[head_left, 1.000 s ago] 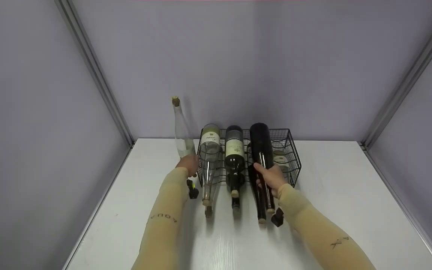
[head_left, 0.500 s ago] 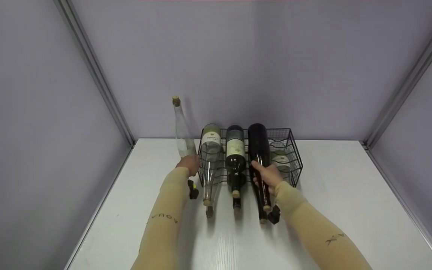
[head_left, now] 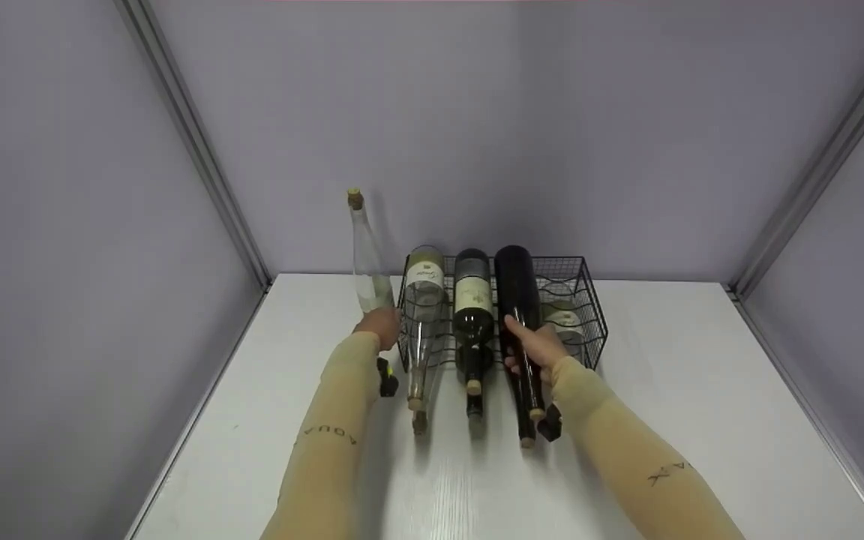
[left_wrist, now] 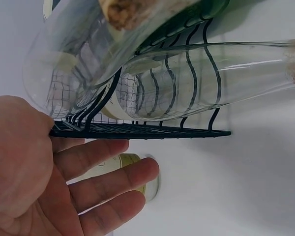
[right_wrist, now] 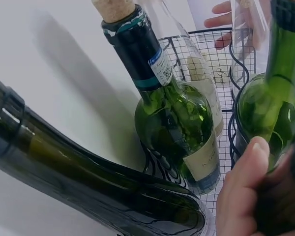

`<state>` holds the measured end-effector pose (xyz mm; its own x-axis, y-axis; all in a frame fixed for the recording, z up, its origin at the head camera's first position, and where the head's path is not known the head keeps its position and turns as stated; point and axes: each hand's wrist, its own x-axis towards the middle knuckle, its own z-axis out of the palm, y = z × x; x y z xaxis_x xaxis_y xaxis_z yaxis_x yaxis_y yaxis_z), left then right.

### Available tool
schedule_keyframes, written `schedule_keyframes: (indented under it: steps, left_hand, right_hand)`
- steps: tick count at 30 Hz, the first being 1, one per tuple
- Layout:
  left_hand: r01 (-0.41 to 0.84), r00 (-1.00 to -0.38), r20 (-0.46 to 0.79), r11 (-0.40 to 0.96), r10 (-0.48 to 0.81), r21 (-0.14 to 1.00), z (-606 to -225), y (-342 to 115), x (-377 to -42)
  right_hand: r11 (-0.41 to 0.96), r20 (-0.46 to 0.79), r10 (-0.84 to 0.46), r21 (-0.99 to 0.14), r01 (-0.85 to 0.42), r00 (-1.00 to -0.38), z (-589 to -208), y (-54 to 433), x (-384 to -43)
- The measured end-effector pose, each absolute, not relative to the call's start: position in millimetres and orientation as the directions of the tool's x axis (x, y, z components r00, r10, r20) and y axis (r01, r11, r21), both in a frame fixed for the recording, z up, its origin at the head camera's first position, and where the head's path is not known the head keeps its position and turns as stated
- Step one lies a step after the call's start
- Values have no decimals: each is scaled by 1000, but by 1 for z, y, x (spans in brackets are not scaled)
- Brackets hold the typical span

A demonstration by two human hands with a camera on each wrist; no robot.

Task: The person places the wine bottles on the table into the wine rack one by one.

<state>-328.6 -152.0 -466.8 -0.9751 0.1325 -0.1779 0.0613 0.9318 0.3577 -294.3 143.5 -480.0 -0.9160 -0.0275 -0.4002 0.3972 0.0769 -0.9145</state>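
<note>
My right hand (head_left: pixel 541 349) grips the neck and shoulder of a dark wine bottle (head_left: pixel 516 281), thumb on top. This bottle lies over another dark bottle (right_wrist: pixel 113 196) in the black wire rack (head_left: pixel 595 315), corks toward me. My left hand (head_left: pixel 379 328) is at the rack's left side; in the left wrist view its fingers (left_wrist: pixel 115 184) are spread nearly straight outside the side wall, and the rack's rim meets the hand near the thumb. A clear corked bottle (head_left: pixel 364 255) stands upright just beyond that hand.
Clear bottles (head_left: pixel 423 296) lie stacked in the rack's left slot. Green bottles (head_left: pixel 472 300) are stacked in the middle, one cork above the other. Another labelled clear bottle (head_left: pixel 563 319) lies at the right. Walls surround the white table (head_left: pixel 432 480) at the back and sides.
The right hand has shifted the upper dark bottle slightly left and its corked end back, so it lies closer over the lower dark bottle. The left hand holds its place.
</note>
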Motion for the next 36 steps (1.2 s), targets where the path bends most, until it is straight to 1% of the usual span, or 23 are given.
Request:
schedule_keyframes:
  steps: [2, 8, 10, 14, 17, 20, 22, 24, 27, 29, 36]
  left_hand:
    - [82, -975, -170, 938, 146, 337, -466, -152, -328]
    - [58, -977, -168, 924, 130, 378, -467, -151, -326]
    - [54, -978, -164, 919, 127, 391, -467, -150, -326]
    - [40, -982, -150, 910, 111, 412, -468, -150, -328]
    - [34, -983, -151, 911, 105, 411, -469, -150, -330]
    - [25, -982, -160, 911, 99, 412, -471, -150, -331]
    - [42, -981, -158, 918, 113, 395, -471, -151, -331]
    - [48, -981, -154, 921, 116, 386, -470, -151, -331]
    - [46, -983, -148, 921, 112, 387, -468, -152, -331]
    - [21, -983, -156, 912, 93, 409, -467, -153, -330]
    - [-20, -982, -178, 896, 67, 443, -468, -152, -328]
  right_hand:
    - [77, -395, -31, -917, 392, -918, -480, 144, -294]
    - [38, -401, -38, -916, 400, -915, -487, 147, -293]
    - [60, -396, -38, -917, 394, -917, -487, 149, -290]
    - [174, -352, -22, -923, 343, -936, -485, 153, -285]
    - [306, -291, -15, -912, 273, -957, -485, 156, -279]
    - [423, -237, -18, -882, 207, -971, -486, 159, -272]
    - [503, -204, -9, -847, 171, -979, -486, 160, -267]
    - [548, -179, -5, -823, 147, -984, -487, 160, -264]
    - [596, -142, 0, -795, 114, -990, -489, 159, -262]
    - [607, -125, 2, -788, 100, -992, -489, 159, -262]
    - [578, -141, -1, -808, 114, -990, -490, 161, -262]
